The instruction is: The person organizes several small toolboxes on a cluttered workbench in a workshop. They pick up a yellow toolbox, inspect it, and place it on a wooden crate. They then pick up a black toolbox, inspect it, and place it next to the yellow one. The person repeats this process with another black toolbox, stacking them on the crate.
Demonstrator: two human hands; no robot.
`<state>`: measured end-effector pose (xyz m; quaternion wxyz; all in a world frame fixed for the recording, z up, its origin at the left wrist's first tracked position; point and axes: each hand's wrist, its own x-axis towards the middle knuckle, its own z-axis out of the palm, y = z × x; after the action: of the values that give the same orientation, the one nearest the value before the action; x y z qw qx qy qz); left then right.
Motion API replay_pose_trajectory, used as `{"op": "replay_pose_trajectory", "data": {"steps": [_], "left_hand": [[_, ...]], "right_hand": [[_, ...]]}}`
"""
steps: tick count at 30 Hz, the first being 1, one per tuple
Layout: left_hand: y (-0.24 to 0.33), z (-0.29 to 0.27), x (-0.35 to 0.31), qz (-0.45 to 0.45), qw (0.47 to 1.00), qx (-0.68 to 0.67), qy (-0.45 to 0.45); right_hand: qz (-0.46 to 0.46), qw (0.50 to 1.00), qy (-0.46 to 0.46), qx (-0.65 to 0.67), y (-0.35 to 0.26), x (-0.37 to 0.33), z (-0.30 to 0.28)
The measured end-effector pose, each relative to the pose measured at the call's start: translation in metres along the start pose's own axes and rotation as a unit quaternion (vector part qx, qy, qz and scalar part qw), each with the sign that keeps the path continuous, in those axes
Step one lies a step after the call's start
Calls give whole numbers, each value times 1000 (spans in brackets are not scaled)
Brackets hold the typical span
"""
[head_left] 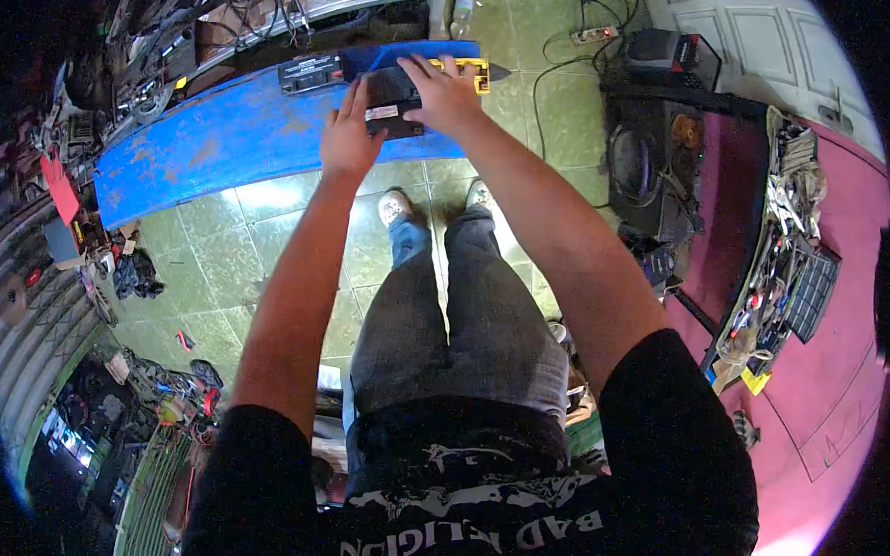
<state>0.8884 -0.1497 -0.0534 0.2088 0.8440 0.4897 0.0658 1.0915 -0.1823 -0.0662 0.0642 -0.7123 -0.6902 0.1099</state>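
Observation:
A black box-shaped object (383,86) with a pale label on its near side rests on the blue bench top, its exact kind unclear. My left hand (350,142) presses its fingers along the left side of it. Across its right side and top reaches my right hand (443,100), fingers bent over it, so both hands grip it between them. Left of it lies a second black block (311,73) with light printing. A yellow item (482,75) with a dark pointed end sits just beyond my right hand, partly covered by the fingers.
The blue bench (214,157) has worn, rusty patches. Behind it stands a shelf crowded with tools and parts (168,58). A clear bottle (462,16), a power strip (595,34) and cables lie on the green tiles. A speaker (645,162) and a cluttered rack (775,241) stand at right.

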Motion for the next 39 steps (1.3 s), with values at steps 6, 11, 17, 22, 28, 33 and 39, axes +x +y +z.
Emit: {"op": "replay_pose_trajectory", "data": {"steps": [6,11,17,22,28,33,39], "left_hand": [[-9,-10,69,6,973,123,-198],[-4,-14,100,-11,953,152,-263],[-6,-13,120,8,941,164,-296],[-3,-17,120,9,956,178,-234],[-1,-41,115,58,975,186,-107],[21,-91,74,202,967,153,-8],[73,-102,-51,304,947,42,-95]], "right_hand": [[-84,971,-199,-98,-1,67,-3],[-117,940,-305,-96,-3,93,-19],[-119,947,-284,-89,8,104,-17],[-135,963,-219,-82,10,105,-20],[-110,988,-8,-105,12,85,-36],[-46,992,109,-43,-7,13,-98],[53,999,-8,-2,-42,-173,-148]]}}
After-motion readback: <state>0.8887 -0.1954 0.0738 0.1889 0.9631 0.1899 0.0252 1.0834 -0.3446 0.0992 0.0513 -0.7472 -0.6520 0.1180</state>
